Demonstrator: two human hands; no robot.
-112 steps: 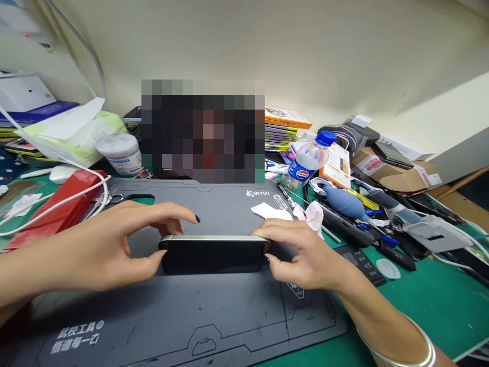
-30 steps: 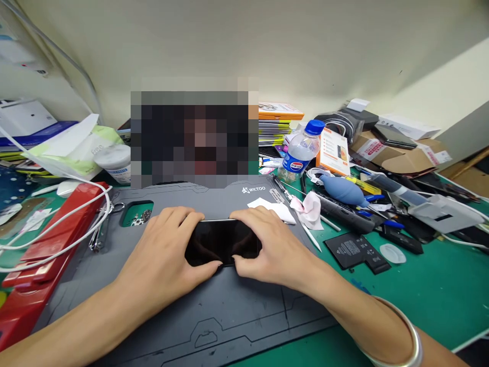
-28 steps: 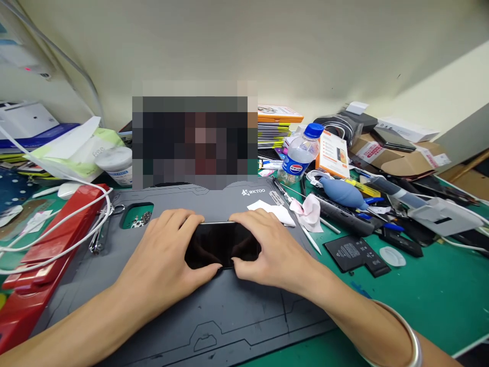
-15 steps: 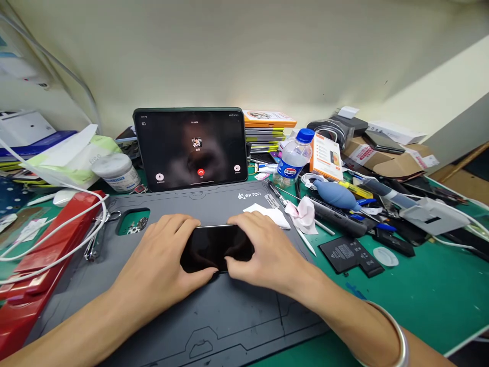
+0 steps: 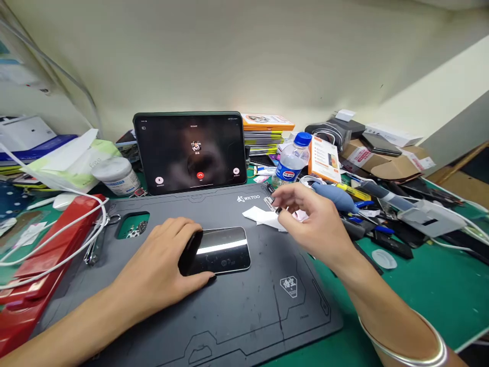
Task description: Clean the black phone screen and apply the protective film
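A smartphone (image 5: 223,250) with a dark glossy screen lies lengthwise on the grey work mat (image 5: 244,316), a bright reflection running across it. My left hand (image 5: 164,257) grips its left end, thumb along the near edge and fingers at the far edge. To the right of the phone, my right hand (image 5: 311,219) is raised off it, thumb and fingers apart, with nothing visible between them. It hovers beside a folded white paper (image 5: 263,216) and covers most of a crumpled pinkish tissue. Dark spots show at the fingertips.
A tablet (image 5: 191,153) stands behind the mat. At right are a bottle (image 5: 292,158), a blue air blower (image 5: 332,196), a round clear lid (image 5: 384,259) and cluttered tools. A red case (image 5: 49,270) with white cables, a jar (image 5: 116,176) and metal tweezers (image 5: 93,247) occupy the left.
My right hand has let go of the phone's right end and moved right, toward the white paper and tissue. My left hand stays on the phone, whose screen now shows a bright reflection.
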